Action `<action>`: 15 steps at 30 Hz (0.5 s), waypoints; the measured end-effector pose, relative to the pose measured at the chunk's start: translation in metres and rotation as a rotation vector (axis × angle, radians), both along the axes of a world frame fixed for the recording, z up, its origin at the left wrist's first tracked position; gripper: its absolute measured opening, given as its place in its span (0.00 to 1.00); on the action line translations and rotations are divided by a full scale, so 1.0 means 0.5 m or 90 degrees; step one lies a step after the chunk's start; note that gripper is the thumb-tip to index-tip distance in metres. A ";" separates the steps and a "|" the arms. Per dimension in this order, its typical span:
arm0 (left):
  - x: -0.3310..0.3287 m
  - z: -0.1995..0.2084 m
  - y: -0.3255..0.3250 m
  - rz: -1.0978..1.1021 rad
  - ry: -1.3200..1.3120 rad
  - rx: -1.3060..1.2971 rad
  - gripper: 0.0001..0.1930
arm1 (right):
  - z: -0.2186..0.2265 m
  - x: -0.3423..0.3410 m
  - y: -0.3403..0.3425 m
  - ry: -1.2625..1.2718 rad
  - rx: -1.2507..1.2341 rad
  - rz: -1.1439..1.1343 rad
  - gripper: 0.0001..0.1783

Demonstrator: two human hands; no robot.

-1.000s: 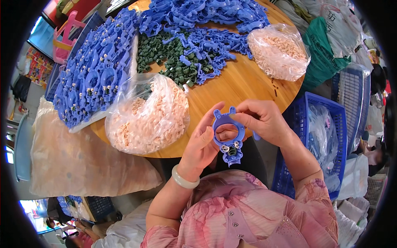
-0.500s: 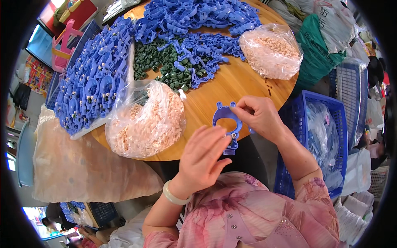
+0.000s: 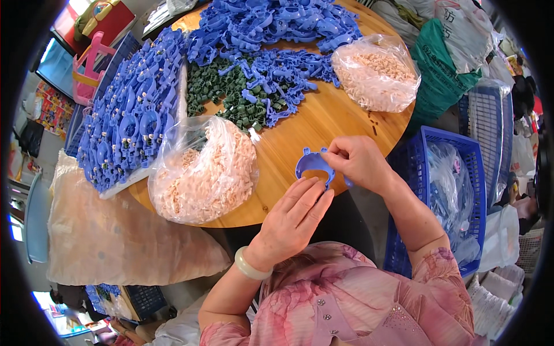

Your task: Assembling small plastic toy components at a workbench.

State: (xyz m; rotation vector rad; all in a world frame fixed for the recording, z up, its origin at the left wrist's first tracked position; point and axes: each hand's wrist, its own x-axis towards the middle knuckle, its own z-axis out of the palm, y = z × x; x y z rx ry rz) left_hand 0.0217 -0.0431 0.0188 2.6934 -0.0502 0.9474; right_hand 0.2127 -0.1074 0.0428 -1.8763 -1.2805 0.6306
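A blue plastic ring-shaped part [image 3: 306, 161] with small lugs on its top edge is held up at the table's near edge. My right hand [image 3: 359, 164] pinches its upper right rim between thumb and forefinger. From below that hand pokes a small blue piece [image 3: 348, 181]; its shape is mostly hidden. My left hand [image 3: 293, 218] lies over the part's lower end with fingers stretched out and close together, fingertips against the ring's lower edge. Its thumb is out of sight, and the lower end of the part is covered.
On the round wooden table [image 3: 288, 193] are a clear bag of beige pieces [image 3: 202, 179], a second such bag [image 3: 378, 75], dark green pieces [image 3: 219, 86] and heaped blue parts [image 3: 277, 23]. Assembled blue parts [image 3: 135, 109] fill a board at left. A blue crate [image 3: 424, 190] stands at right.
My left hand has come down from above the part, its fingers now over the lower end. The ring has tilted and its top sits slightly lower; the right hand keeps its pinch.
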 end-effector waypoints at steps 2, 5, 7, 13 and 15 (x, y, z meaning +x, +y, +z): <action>0.006 -0.006 0.002 0.008 -0.032 -0.024 0.21 | -0.023 0.013 0.009 0.041 -0.020 0.020 0.13; 0.010 -0.008 0.005 0.034 -0.022 -0.048 0.20 | -0.027 0.020 0.026 0.139 -0.091 0.034 0.14; 0.009 -0.011 0.011 0.049 -0.045 -0.069 0.19 | -0.039 0.029 0.036 0.144 -0.081 0.056 0.14; -0.006 -0.002 0.035 0.295 -0.146 -0.558 0.12 | -0.035 0.043 0.028 0.392 -0.008 0.048 0.09; -0.003 -0.016 0.046 0.252 -0.248 -0.990 0.11 | -0.042 0.042 0.019 0.439 0.031 0.021 0.08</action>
